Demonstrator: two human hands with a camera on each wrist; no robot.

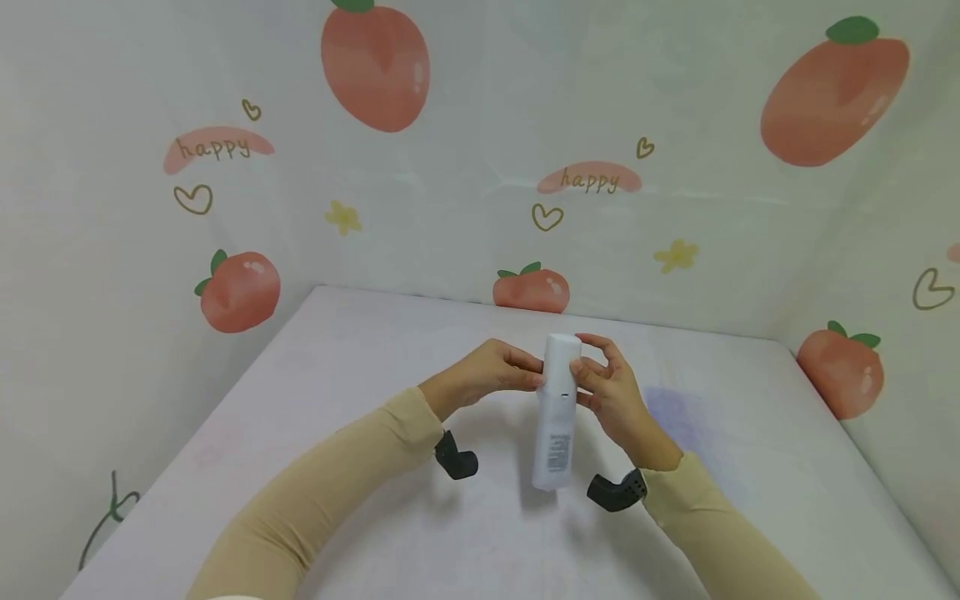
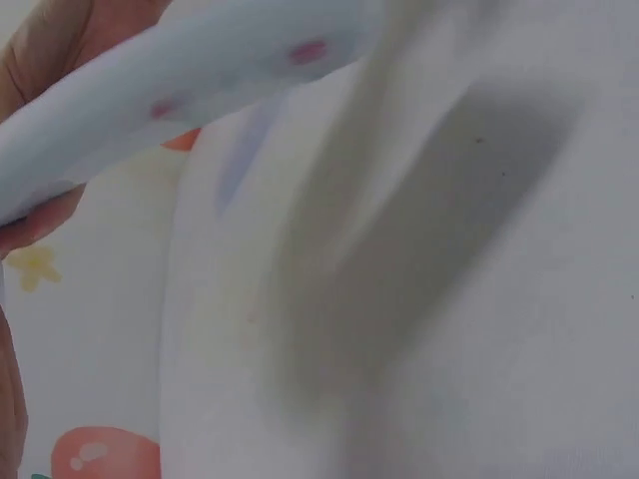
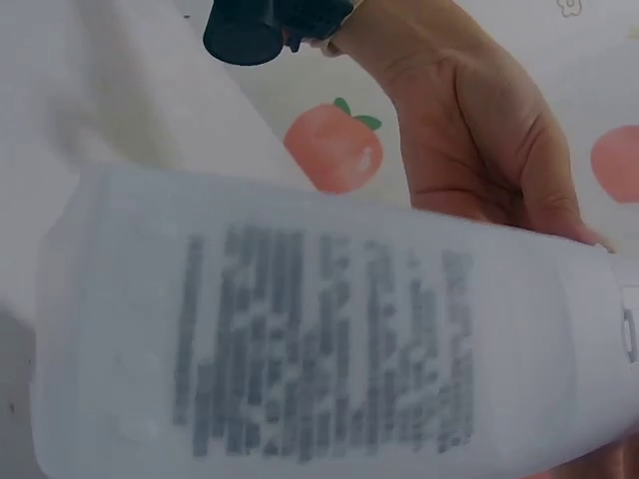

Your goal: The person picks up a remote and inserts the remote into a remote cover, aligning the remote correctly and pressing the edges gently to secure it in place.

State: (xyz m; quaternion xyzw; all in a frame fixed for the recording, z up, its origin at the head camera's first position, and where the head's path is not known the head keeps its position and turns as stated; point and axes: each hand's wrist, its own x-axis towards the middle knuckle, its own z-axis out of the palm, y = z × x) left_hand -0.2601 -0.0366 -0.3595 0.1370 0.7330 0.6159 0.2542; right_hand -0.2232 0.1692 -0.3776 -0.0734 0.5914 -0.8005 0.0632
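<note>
A white plastic bottle (image 1: 556, 433) with a smooth white cap (image 1: 561, 348) is held up over the table, its lower end toward me. Small grey print (image 3: 329, 339) on its side faces me; in the right wrist view it is too blurred to read. Pinkish marks (image 2: 308, 52) show on another side in the left wrist view. My left hand (image 1: 495, 371) pinches the bottle's left side just below the cap. From the right, my right hand (image 1: 611, 392) grips the upper end, thumb on the front and fingers partly hidden behind.
Under the bottle lies a pale table surface (image 1: 375, 517), with a faint purple patch (image 1: 675, 417) at right. A white cloth backdrop (image 1: 450, 192) printed with peaches surrounds the table at the back and sides. Black wrist cameras (image 1: 457, 458) sit below both hands.
</note>
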